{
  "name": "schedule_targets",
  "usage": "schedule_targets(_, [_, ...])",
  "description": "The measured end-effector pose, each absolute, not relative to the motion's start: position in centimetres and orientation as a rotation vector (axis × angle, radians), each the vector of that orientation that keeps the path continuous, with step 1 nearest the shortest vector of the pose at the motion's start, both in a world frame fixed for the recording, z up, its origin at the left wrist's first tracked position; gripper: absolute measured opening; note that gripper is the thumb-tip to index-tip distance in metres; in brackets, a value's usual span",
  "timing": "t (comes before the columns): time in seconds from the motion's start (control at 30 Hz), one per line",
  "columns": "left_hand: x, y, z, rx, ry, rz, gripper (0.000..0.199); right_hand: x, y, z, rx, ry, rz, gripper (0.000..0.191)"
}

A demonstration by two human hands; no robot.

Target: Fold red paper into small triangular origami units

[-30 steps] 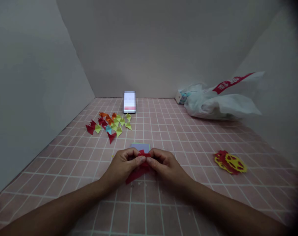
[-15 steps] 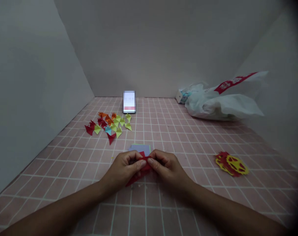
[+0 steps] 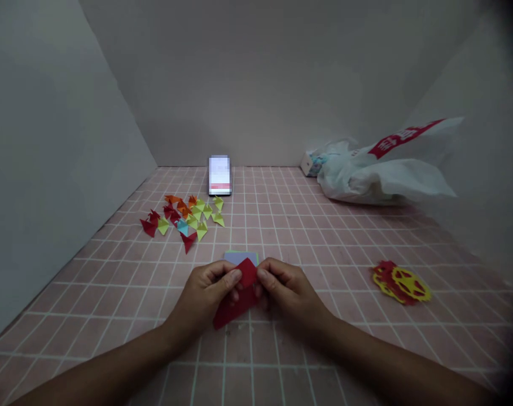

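A folded sheet of red paper (image 3: 235, 310) is held up between my two hands, over the near middle of the table. My left hand (image 3: 211, 290) pinches its left side, thumb on top. On its right edge, the thumb and fingers of my right hand (image 3: 288, 287) are closed. One red flap stands up as a point between the thumbs, and a larger part slants down to the lower left. Just behind lies a small stack of lilac and green paper sheets (image 3: 241, 257), partly hidden by the hands and the red paper.
Several folded paper figures in red, orange, yellow and blue (image 3: 192, 221) lie at the left. A phone with a lit screen (image 3: 219, 175) stands behind them. Red and yellow paper cut-outs (image 3: 402, 283) lie at the right. A white plastic bag (image 3: 366, 180) and a small box (image 3: 311, 164) sit at the back right.
The red paper was bunched between the thumbs and now shows a flat pointed flap. My hands have drawn slightly apart. The view has shifted a little.
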State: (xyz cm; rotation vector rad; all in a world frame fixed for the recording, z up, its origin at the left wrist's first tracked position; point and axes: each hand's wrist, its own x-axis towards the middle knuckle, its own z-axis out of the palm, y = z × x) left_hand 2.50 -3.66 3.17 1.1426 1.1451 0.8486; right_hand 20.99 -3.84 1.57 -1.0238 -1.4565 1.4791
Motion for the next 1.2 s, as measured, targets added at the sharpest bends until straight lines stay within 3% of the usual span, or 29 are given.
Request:
schedule_targets(0.53, [2.64, -3.35, 2.61, 1.084, 1.144, 0.864, 0.032, 20.76, -3.73, 0.96, -0.860, -1.316, 1.641, 0.015])
schedule_targets(1.2, [2.67, -3.43, 2.40, 1.089, 1.108, 0.838, 0.032, 20.67, -3.89, 1.15, -0.870, -1.302, 1.659, 0.015])
